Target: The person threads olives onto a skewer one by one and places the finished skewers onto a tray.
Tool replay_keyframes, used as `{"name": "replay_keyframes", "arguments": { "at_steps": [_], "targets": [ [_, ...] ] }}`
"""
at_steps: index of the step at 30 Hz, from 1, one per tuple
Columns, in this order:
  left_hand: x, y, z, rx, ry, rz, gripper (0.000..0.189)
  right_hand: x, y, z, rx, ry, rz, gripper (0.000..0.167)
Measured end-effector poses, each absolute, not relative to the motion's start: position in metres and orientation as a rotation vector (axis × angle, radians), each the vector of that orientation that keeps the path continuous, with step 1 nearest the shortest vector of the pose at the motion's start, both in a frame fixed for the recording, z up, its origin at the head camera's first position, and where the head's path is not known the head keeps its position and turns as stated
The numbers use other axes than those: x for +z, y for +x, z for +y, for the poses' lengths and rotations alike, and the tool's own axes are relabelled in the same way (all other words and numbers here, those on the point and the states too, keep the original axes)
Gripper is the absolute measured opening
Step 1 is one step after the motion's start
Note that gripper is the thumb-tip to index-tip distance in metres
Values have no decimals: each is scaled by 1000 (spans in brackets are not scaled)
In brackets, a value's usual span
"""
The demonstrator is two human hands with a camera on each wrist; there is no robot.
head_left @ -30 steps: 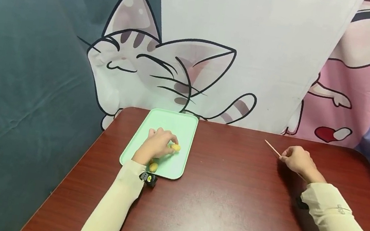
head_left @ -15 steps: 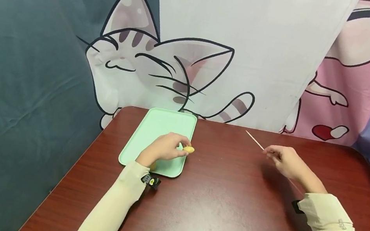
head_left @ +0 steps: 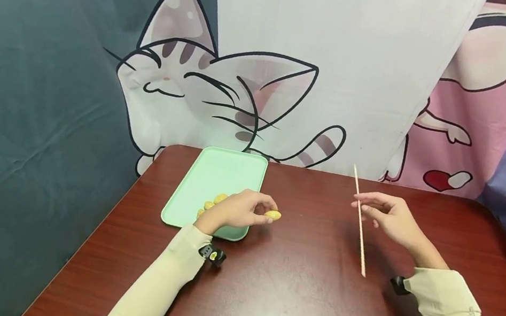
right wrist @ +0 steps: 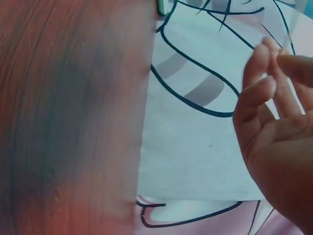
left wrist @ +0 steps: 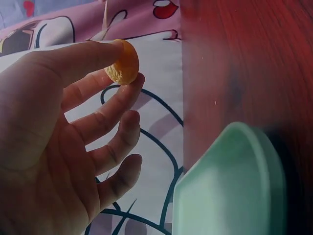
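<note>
In the head view my left hand pinches a small oval yellow fruit, like a kumquat, just past the right rim of the green tray. The left wrist view shows this fruit orange and wrinkled, between thumb and fingertips. Several similar yellow fruits lie on the tray, partly hidden by my left hand and wrist. To the right, above the table, my right hand holds a thin wooden skewer near its middle, nearly upright in view. In the right wrist view the skewer is hard to make out.
A dark red-brown wooden table lies under both hands. Behind its far edge hangs a white cloth with a cartoon cat, pink and blue cloth to its right. Dark green cloth hangs at the left.
My left hand has carried the fruit off the tray toward the right. My right hand has moved left and swung the skewer from a slant to nearly upright in view.
</note>
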State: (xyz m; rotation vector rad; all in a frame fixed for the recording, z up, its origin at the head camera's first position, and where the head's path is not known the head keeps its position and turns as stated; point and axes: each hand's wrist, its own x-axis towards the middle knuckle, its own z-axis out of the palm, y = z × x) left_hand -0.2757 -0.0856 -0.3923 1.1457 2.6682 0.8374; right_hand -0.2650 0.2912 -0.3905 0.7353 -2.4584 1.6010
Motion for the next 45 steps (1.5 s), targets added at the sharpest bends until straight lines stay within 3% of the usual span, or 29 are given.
{"name": "replay_keyframes", "arguments": {
  "at_steps": [6, 27, 32, 34, 37, 39, 41, 45],
  "targets": [
    [-393, -275, -82, 869, 1140, 2636, 20, -393, -268, 295, 1807, 641, -2318, 26],
    [-400, -276, -75, 1016, 1105, 2558, 27, -401, -256, 296, 1801, 366, -2245, 22],
    [-404, -277, -73, 1050, 1089, 2547, 26, -401, -254, 297, 1994, 287, -2150, 15],
    [-406, -277, -73, 1066, 1092, 2541, 25, -402, -254, 297, 2091, 226, -2101, 28],
    [-407, -277, -72, 1084, 1110, 2533, 25, -402, -256, 297, 2175, 128, -2030, 69],
    [-407, -277, -71, 1090, 1118, 2525, 25, -404, -257, 298, 2194, 91, -1992, 78],
    [-408, -276, -71, 1096, 1120, 2514, 23, -406, -258, 299, 2128, 93, -2003, 65],
    [-409, -276, -71, 1098, 1129, 2496, 21, -409, -256, 300, 1812, 151, -2169, 19]
  ]
}}
